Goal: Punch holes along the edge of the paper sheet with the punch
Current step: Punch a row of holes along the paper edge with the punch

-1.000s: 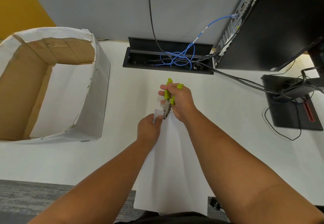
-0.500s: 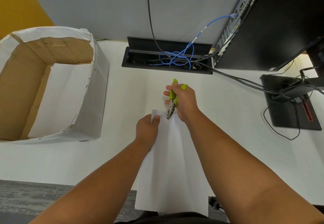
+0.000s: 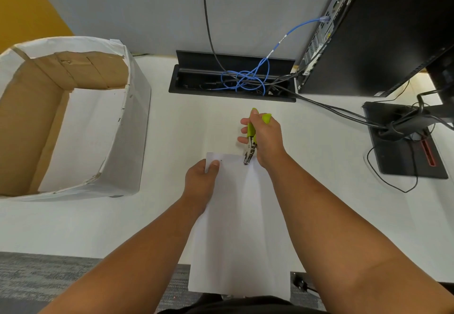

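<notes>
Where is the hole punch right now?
In the head view, the green-handled punch is near centre in the right hand, its metal tip at the paper sheet's far edge.

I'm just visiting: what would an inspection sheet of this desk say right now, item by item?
Surface: white desk, paper overhanging its near edge.
Job's things: paper sheet; one small dark mark near its far edge; green-handled punch with its metal tip at that edge.
Clutter: paper-wrapped cardboard box at left.
Hands: left hand pinches the sheet's far left corner; right hand grips the punch.
Cables: blue cable tangled in the cable tray; black cables run right.
Surroundings: grey partition, black computer, monitor base.
</notes>
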The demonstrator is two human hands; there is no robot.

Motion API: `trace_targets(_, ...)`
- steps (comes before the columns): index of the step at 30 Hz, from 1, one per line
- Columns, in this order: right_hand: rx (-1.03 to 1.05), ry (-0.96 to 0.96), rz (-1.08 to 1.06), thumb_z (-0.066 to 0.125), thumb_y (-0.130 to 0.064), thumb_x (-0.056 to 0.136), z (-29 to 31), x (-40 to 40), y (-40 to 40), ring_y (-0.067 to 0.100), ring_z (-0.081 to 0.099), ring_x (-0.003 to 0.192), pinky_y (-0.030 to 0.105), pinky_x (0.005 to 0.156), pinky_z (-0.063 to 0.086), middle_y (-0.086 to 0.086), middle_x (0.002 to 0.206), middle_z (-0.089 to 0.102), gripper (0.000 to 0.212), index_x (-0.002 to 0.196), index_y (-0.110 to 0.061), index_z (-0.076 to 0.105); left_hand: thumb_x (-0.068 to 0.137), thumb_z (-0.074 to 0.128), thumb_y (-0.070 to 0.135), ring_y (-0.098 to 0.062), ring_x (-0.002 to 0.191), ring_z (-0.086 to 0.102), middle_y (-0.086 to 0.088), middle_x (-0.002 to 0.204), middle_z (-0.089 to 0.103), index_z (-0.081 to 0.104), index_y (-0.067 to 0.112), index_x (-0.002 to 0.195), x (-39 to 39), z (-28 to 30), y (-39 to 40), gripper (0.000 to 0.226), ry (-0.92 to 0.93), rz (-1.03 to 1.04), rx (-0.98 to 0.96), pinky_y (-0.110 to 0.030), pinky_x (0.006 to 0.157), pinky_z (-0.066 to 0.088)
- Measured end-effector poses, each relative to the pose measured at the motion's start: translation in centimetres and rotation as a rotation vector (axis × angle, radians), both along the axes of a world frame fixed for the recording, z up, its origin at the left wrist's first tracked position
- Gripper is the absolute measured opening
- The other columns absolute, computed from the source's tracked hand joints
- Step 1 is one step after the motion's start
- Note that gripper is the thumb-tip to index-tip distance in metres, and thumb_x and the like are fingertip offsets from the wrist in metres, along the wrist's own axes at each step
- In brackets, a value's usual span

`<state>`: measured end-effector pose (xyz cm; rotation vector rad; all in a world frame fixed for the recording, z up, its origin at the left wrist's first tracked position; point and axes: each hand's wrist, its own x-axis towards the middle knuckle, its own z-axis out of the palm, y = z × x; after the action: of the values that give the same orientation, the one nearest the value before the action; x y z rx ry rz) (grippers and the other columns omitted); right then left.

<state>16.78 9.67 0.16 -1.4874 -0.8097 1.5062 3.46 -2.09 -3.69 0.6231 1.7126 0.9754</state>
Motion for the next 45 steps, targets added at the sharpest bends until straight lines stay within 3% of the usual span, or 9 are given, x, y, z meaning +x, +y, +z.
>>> trace_targets(6, 0.007, -0.001, -0.004, 0.055, -0.038, 0.098, 0.0, -0.2, 0.0, 0.021, 0.064, 0.083, 0.048, 0.077, 0.061, 0.015, 0.104, 0.07, 0.026, 0.096, -0.012, 0.061, 0.096, 0.056, 0.034, -0.024, 0.086, 0.07, -0.007, 0.093, 0.073, 0.071, 0.017, 0.096, -0.1, 0.0, -0.1, 0.023, -0.016, 0.013, 0.013, -0.033, 0.071, 0.06)
trace_targets(10, 0.032, 0.011, -0.013, 0.055, -0.036, 0.098, 0.1, -0.5, -0.1, 0.021, 0.062, 0.08, 0.048, 0.074, 0.061, 0.017, 0.101, 0.068, 0.021, 0.095, -0.015, 0.055, 0.096, 0.056, 0.034, -0.023, 0.085, 0.07, -0.007, 0.093, 0.073, 0.071, 0.018, 0.094, -0.1, 0.1, -0.1, 0.022, -0.012, 0.006, 0.015, -0.036, 0.075, 0.06)
trace_targets(15, 0.044, 0.052, -0.046, 0.058, -0.034, 0.096, -0.1, -0.6, 0.0, 0.021, 0.061, 0.077, 0.047, 0.071, 0.062, 0.019, 0.098, 0.068, 0.024, 0.111, -0.018, 0.047, 0.097, 0.056, 0.033, -0.02, 0.083, 0.071, -0.004, 0.092, 0.074, 0.072, 0.019, 0.094, 0.0, 0.1, -0.1, 0.021, -0.03, 0.025, 0.009, -0.027, 0.067, 0.059)
trace_targets(18, 0.028, 0.087, -0.045, 0.058, -0.032, 0.096, -0.3, -0.6, -0.1, 0.019, 0.061, 0.075, 0.044, 0.073, 0.062, 0.015, 0.093, 0.067, 0.028, 0.121, -0.026, 0.05, 0.096, 0.056, 0.033, -0.021, 0.084, 0.07, -0.004, 0.092, 0.074, 0.072, 0.019, 0.095, 0.0, 0.1, -0.1, 0.022, -0.025, 0.024, 0.009, -0.03, 0.071, 0.059)
trace_targets(23, -0.008, 0.112, -0.055, 0.06, -0.028, 0.096, -0.6, -0.9, 0.1, 0.022, 0.059, 0.072, 0.04, 0.073, 0.06, 0.01, 0.083, 0.062, 0.015, 0.105, -0.017, 0.063, 0.097, 0.055, 0.035, -0.017, 0.079, 0.069, -0.001, 0.089, 0.073, 0.072, 0.019, 0.094, 0.0, 0.2, -0.1, 0.023, -0.006, 0.017, 0.002, -0.021, 0.06, 0.053)
trace_targets(26, -0.018, 0.107, -0.062, 0.058, -0.028, 0.097, -0.9, -0.9, 0.1, 0.021, 0.058, 0.065, 0.041, 0.072, 0.061, 0.011, 0.082, 0.06, 0.021, 0.109, -0.011, 0.063, 0.097, 0.055, 0.034, -0.014, 0.075, 0.069, 0.0, 0.087, 0.073, 0.071, 0.02, 0.092, 0.1, 0.2, -0.2, 0.022, 0.007, 0.007, 0.006, -0.017, 0.056, 0.052)
trace_targets(28, -0.018, 0.106, -0.053, 0.057, -0.028, 0.097, -1.2, -0.8, 0.0, 0.018, 0.054, 0.06, 0.043, 0.071, 0.061, 0.01, 0.081, 0.059, 0.02, 0.107, -0.011, 0.063, 0.097, 0.055, 0.033, -0.013, 0.074, 0.069, 0.001, 0.085, 0.073, 0.07, 0.022, 0.089, 0.2, 0.2, -0.3, 0.02, 0.011, 0.0, 0.007, -0.018, 0.058, 0.054)
trace_targets(33, -0.035, 0.111, -0.056, 0.058, -0.029, 0.097, -1.8, -0.8, -0.3, 0.016, 0.05, 0.057, 0.038, 0.065, 0.058, 0.008, 0.079, 0.059, 0.014, 0.098, -0.016, 0.063, 0.097, 0.054, 0.036, -0.025, 0.084, 0.07, -0.005, 0.089, 0.073, 0.071, 0.016, 0.092, 0.3, -0.2, -0.4, 0.027, 0.044, -0.019, -0.035, -0.037, 0.077, 0.06)
trace_targets(45, -0.025, 0.1, -0.064, 0.057, -0.031, 0.097, -2.5, -0.6, -0.3, 0.014, 0.052, 0.055, 0.031, 0.055, 0.053, 0.009, 0.081, 0.063, 0.017, 0.101, -0.016, 0.063, 0.097, 0.052, 0.038, -0.029, 0.084, 0.069, -0.013, 0.094, 0.071, 0.068, 0.005, 0.099, 0.4, -0.4, -0.3, 0.036, 0.097, -0.043, -0.053, -0.04, 0.079, 0.058)
